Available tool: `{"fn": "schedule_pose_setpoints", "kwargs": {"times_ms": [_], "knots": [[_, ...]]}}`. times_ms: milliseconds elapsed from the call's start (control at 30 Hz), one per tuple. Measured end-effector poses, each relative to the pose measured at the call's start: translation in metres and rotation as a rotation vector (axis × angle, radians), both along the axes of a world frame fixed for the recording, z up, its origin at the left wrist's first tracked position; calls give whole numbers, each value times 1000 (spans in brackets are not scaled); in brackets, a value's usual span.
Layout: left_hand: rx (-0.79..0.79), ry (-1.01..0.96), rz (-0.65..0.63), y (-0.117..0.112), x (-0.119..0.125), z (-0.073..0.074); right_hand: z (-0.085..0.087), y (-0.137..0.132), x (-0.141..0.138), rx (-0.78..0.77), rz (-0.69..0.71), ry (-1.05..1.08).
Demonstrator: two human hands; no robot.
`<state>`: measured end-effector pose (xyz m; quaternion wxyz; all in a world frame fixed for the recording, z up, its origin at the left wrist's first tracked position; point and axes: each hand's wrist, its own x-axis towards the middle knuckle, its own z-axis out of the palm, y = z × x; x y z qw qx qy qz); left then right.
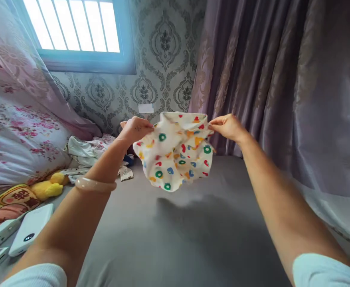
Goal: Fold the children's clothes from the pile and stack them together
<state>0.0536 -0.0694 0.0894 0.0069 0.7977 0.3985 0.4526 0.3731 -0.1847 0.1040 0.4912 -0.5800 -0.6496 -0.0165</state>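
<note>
A small white garment (175,155), printed with green, red, yellow and blue shapes, hangs in the air over the grey bed sheet. Whether it is a top or shorts I cannot tell. On its upper left side, my left hand (137,129) pinches the fabric between thumb and fingers. The opposite upper corner is gripped by my right hand (227,125) in the same way. An opening with a straight edge shows at the top, between both hands. The cloth is loosely creased, and its shadow falls on the sheet below.
Crumpled clothes (86,153) lie at the back left, near a floral cushion (22,131). A yellow plush toy (47,187), a white power bank (32,229) and a power strip (1,234) rest on the left. Purple curtains (258,79) hang at the right.
</note>
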Motion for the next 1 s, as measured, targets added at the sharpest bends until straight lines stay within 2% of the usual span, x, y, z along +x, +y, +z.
{"fn": "schedule_pose_setpoints", "kwargs": {"times_ms": [100,233,333,400,500,533,600,700,767,867,1000], "knots": [[13,-32,74,1,1,-3,-6,6,5,72,-135,-38],[63,-43,103,-4,4,-2,-9,5,9,103,-185,-48],[90,-110,112,-9,5,3,-4,-4,8,113,-147,-13],[129,-183,77,-9,4,6,2,-13,7,94,-67,18],[125,-96,-29,-4,3,6,10,-21,4,10,9,-20],[109,-26,-48,-3,3,5,11,-21,2,-11,-13,-54],[121,54,-2,-2,5,2,9,-16,-3,8,-137,-134],[199,18,128,-9,10,0,2,-8,-10,127,-374,-282],[182,-18,165,-16,12,2,-2,-7,-12,176,-483,-378],[122,-37,183,-24,11,6,-3,-12,-8,184,-509,-399],[129,-49,190,-30,6,9,-3,-21,-2,162,-474,-390]]}}
